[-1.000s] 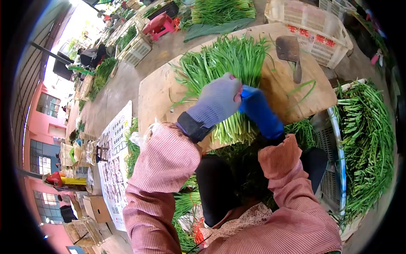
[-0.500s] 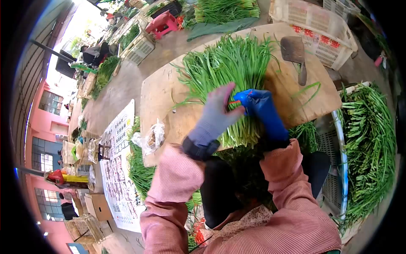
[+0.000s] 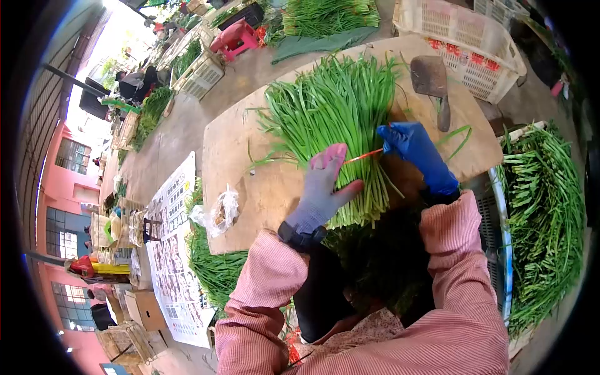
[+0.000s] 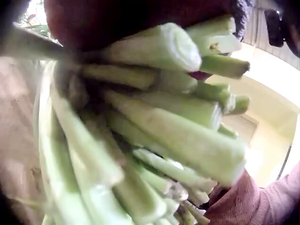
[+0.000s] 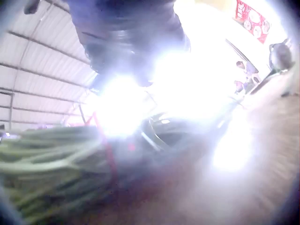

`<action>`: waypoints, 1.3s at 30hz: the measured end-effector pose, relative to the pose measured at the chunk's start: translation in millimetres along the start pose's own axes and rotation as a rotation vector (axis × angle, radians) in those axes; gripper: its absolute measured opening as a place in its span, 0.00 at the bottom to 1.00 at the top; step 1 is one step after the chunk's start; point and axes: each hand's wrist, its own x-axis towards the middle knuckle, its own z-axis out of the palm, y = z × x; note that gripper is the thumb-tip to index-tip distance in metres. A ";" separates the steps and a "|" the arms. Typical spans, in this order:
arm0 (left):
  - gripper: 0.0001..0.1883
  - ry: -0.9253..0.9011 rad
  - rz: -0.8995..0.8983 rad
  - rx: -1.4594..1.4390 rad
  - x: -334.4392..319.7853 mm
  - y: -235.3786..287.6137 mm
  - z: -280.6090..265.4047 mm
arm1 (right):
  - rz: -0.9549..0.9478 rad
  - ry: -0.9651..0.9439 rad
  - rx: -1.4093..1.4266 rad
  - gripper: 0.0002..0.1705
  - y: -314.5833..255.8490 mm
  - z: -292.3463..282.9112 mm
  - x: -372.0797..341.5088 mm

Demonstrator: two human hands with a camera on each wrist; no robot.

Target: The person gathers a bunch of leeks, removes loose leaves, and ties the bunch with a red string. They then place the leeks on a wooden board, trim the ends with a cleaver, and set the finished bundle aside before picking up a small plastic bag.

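A large bunch of garlic chives lies on a wooden board, pale cut stems toward the person. My left hand, in a grey glove with pink fingertips, holds the bunch near its stem end, fingers curled over it and thumb spread toward the stems. To the right of the bunch, my right hand, in a blue glove, pinches the end of a thin red tie. The tie runs taut across the stems to my left fingers. Glare and blur hide the right fingers in the right wrist view.
A cleaver lies on the board at its far right. A clear plastic bag sits near the left edge. More greens fill a crate on the right; a white crate stands behind the board.
Both hands were together over the bunch. The left hand lifted its fingers away, then settled back on the stems. The right hand has drawn the red tie out to the right.
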 end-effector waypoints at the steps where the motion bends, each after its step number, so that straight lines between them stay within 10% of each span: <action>1: 0.40 0.002 0.004 0.001 -1.3 -0.2 0.4 | -0.002 -0.018 -0.096 0.22 1.6 -2.1 0.6; 21: 0.05 -0.043 0.056 0.006 55.6 15.5 5.0 | 0.098 -0.004 0.211 0.14 -7.4 13.6 -8.2; 23: 0.04 -0.138 0.050 0.115 55.4 9.5 7.1 | -0.475 0.256 -0.097 0.15 -7.5 3.4 -11.8; 25: 0.05 -0.147 0.028 0.142 48.5 2.7 6.5 | 0.103 0.410 0.258 0.15 -68.4 -56.8 -24.1; 33: 0.08 -0.124 -0.009 0.052 53.6 22.7 -15.0 | 0.268 0.088 0.050 0.17 -29.2 -51.2 -45.8; 36: 0.17 0.249 0.125 -0.073 52.2 -7.5 -38.8 | 0.300 0.026 -0.062 0.17 -18.1 -41.2 -51.8; 39: 0.20 0.093 -0.435 -0.240 46.7 -57.3 -58.3 | 0.277 0.009 -0.131 0.16 -10.9 -36.2 -49.3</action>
